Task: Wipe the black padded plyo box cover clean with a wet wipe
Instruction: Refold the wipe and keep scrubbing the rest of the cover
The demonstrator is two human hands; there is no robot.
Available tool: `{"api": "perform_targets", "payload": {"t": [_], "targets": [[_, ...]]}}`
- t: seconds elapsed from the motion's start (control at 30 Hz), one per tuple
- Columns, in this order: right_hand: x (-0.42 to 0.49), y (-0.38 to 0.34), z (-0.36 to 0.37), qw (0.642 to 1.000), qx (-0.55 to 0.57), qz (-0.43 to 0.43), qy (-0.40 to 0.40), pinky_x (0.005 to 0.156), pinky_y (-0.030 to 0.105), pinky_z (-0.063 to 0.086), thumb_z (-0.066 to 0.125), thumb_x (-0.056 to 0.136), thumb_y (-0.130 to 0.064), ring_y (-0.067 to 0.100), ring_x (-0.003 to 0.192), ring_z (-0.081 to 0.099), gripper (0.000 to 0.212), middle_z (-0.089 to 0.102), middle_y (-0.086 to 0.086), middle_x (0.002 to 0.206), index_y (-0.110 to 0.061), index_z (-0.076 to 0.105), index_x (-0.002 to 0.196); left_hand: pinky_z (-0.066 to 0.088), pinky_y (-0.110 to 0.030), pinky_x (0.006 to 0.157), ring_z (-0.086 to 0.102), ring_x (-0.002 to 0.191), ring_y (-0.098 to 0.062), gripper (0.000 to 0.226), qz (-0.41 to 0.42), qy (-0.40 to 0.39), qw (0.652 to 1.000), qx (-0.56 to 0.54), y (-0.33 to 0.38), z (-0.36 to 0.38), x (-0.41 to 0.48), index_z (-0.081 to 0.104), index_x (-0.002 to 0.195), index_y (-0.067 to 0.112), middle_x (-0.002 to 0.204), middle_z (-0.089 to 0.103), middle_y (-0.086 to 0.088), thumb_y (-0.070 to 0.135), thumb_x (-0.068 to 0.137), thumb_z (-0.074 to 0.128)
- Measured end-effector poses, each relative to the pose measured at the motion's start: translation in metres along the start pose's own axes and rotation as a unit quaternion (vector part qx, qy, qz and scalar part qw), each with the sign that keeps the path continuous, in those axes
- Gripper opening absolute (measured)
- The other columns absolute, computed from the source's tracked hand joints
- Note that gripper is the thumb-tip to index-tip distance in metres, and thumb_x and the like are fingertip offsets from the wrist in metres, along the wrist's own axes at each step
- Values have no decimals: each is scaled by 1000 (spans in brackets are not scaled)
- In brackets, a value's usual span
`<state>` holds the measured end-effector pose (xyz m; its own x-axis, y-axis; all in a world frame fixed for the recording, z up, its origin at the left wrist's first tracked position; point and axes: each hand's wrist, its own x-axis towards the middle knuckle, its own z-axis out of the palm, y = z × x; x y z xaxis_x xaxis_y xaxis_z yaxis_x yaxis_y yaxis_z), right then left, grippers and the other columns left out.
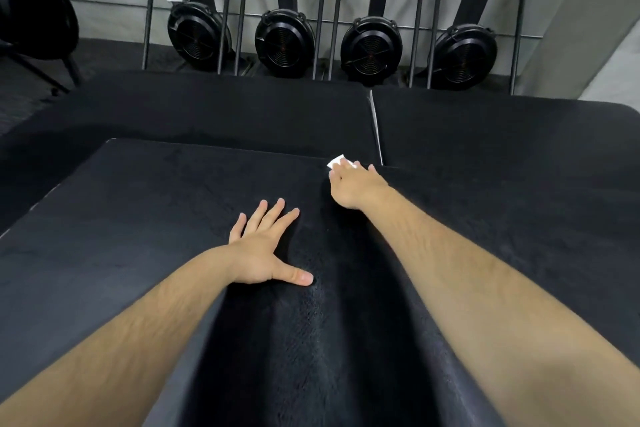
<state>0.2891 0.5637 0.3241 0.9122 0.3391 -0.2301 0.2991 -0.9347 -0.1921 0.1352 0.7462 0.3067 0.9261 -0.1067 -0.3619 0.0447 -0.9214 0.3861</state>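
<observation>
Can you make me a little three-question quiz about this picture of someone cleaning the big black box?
1. True or false: the left hand lies flat with spread fingers on the black padded cover.
2. Which hand presses the white wet wipe onto the cover?
A. left hand
B. right hand
C. both hands
3. Fill in: the wipe is near the cover's ____ edge, the one closest to the row of upright machines with round black fans.

Key: 1 true. 2 B. 3 far.
</observation>
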Motion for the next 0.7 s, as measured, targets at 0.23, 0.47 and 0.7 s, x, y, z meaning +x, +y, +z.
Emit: {"api": "perform_targets", "payload": {"t": [0.23,0.47,0.7], "targets": [[-45,-27,19,996,35,-64,55,120,39,15,20,106,-33,24,142,32,48,32,-1,158,-20,40,148,-23,-42,118,-40,140,-5,131,1,7,1000,4,-1,3,0,-10,154,48,158,-30,23,86,56,68],[-6,-19,11,998,24,-59,13,125,41,0,9,107,-34,19,154,9,56,12,-6,168,-20,21,159,-23,-43,119,-42,139,-5,132,5,1,1000,-2,-1,1,1,-12,154,47,156,-33,23,86,57,68],[-22,-57,23,981,29,-192,32,123,43,12,16,107,-31,24,147,26,49,31,-4,159,-21,39,149,-22,-42,119,-40,139,-2,144,5,17,1000,-13,-1,3,-1,-21,155,34,158,-29,23,85,55,70]]}}
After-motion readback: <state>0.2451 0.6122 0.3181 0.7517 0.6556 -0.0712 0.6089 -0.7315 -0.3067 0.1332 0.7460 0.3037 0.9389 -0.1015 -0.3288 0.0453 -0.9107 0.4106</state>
